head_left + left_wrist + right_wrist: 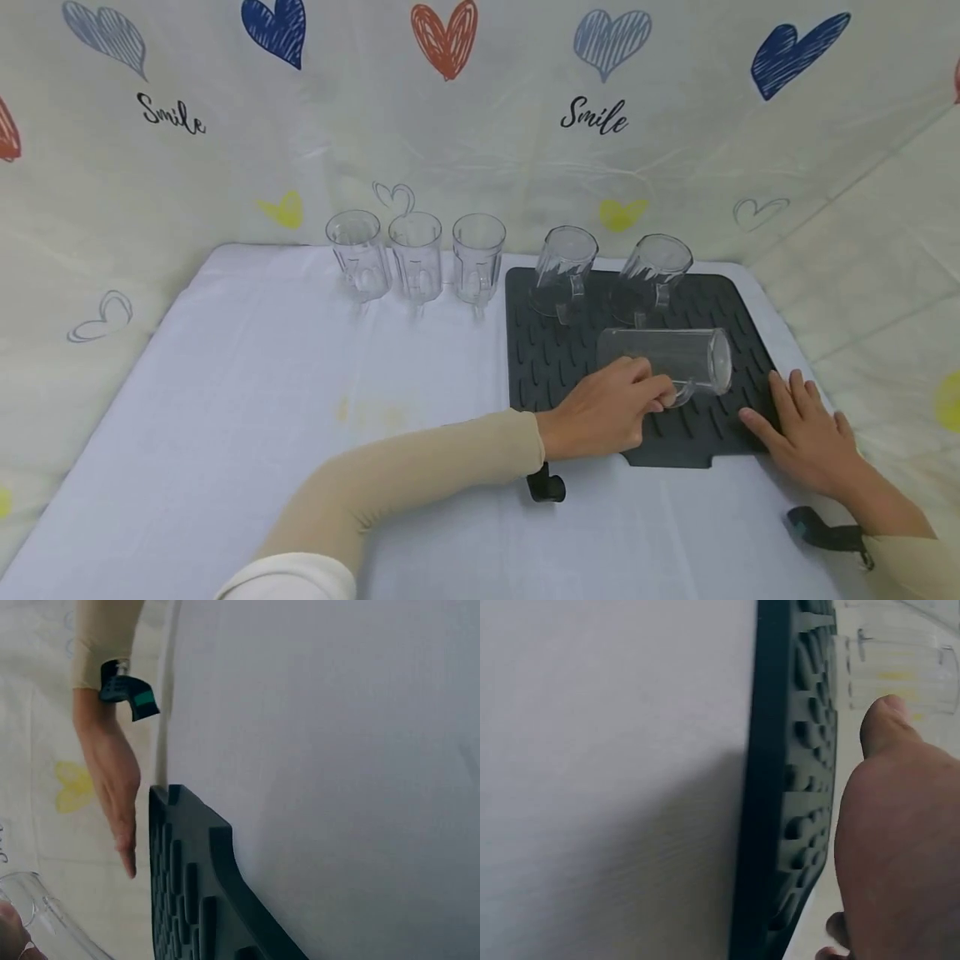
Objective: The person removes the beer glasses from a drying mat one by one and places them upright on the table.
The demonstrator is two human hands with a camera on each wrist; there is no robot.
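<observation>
My left hand (607, 408) grips the handle of a clear glass mug (660, 354) that lies on its side over the black ridged drying mat (570, 367), its base toward the right. In the left wrist view, part of this mug (64, 930) and the fingertips show at the lower left. My right hand (813, 437) is spread at the right edge of the mat, fingers straight and holding nothing. Its thumb shows large beside the mat (802, 772) in the right wrist view. Two more glass mugs, one left (566, 271) and one right (652, 275), stand tilted at the mat's back edge.
Three glass mugs, a left one (360, 258), a middle one (417, 258) and a right one (478, 258), stand in a row on the white tablecloth (262, 375) left of the mat. Behind the table hangs a patterned cloth (495, 125) with hearts.
</observation>
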